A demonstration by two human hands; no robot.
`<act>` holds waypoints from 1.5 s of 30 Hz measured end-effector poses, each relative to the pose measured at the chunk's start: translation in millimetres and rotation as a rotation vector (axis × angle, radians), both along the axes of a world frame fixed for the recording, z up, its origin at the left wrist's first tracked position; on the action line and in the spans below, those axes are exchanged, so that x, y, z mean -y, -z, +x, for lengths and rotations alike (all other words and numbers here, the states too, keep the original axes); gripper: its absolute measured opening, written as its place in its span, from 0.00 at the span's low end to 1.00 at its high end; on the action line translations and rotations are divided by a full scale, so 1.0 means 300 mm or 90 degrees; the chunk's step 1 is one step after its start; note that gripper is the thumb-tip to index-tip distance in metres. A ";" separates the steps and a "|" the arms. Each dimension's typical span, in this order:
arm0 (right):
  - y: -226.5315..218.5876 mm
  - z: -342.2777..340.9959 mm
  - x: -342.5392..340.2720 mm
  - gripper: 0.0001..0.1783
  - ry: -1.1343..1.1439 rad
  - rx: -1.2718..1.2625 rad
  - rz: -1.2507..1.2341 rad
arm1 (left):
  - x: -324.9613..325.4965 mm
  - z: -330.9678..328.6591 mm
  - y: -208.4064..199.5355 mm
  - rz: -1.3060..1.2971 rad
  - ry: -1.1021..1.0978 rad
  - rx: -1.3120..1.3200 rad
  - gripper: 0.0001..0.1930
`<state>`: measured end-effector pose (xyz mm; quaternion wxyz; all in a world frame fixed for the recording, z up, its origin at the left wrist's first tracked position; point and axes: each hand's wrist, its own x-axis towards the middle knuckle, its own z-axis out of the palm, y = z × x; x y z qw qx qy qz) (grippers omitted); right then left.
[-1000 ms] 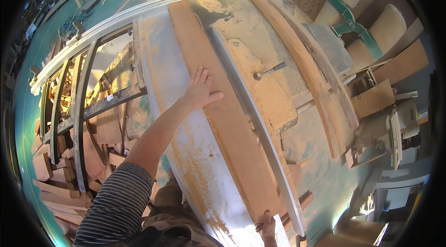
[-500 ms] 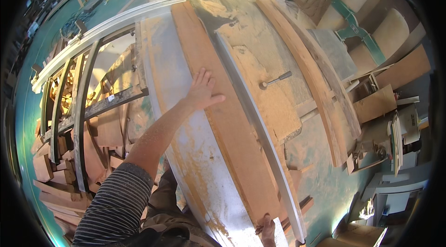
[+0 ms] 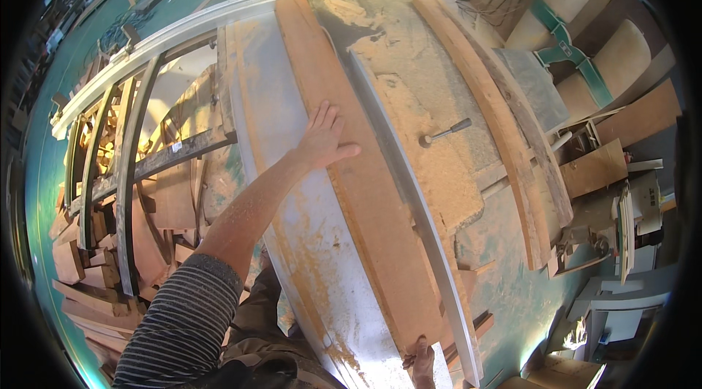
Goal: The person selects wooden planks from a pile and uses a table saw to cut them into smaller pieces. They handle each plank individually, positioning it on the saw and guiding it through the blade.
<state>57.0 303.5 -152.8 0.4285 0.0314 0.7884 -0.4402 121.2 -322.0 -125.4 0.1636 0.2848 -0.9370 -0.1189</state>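
Observation:
A long reddish-brown wooden board [image 3: 365,191] lies lengthwise on a metal saw table [image 3: 307,250] dusted with sawdust. Its right side runs close along a grey metal fence [image 3: 409,199]; I cannot tell if they touch all along. My left hand [image 3: 325,139] rests flat on the board's left part, fingers stretched and thumb out to the right. At the near end my right hand [image 3: 422,362] grips the board with the thumb on top; its other fingers are mostly hidden. No blade shows.
Right of the fence, a sawdust-covered surface bears a lever handle [image 3: 446,133] and two rough planks [image 3: 493,126]. On the left stand a sliding frame [image 3: 139,162] with a pale rail [image 3: 175,45] and piled offcuts [image 3: 95,279]. Dust-collector bags [image 3: 621,60] hang at far right.
The view has shifted slightly, so the board and fence appear a little farther right. Both hands keep about the same places on the board.

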 end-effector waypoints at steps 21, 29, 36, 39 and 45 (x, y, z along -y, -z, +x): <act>-0.024 -0.001 0.120 0.45 -0.008 0.013 -0.018 | 0.120 -0.006 -0.028 0.016 -0.025 0.065 0.49; -0.025 0.001 0.170 0.45 -0.002 0.015 -0.016 | 0.171 -0.006 -0.038 0.021 -0.022 0.056 0.48; -0.021 0.009 0.212 0.48 0.011 0.027 -0.022 | 0.225 -0.004 -0.037 0.013 -0.020 0.054 0.48; -0.030 0.015 0.233 0.48 0.005 0.020 -0.011 | 0.243 -0.001 -0.036 0.011 -0.021 0.053 0.48; -0.057 0.024 0.294 0.42 0.001 0.009 -0.007 | 0.293 -0.005 -0.037 0.007 -0.017 0.053 0.48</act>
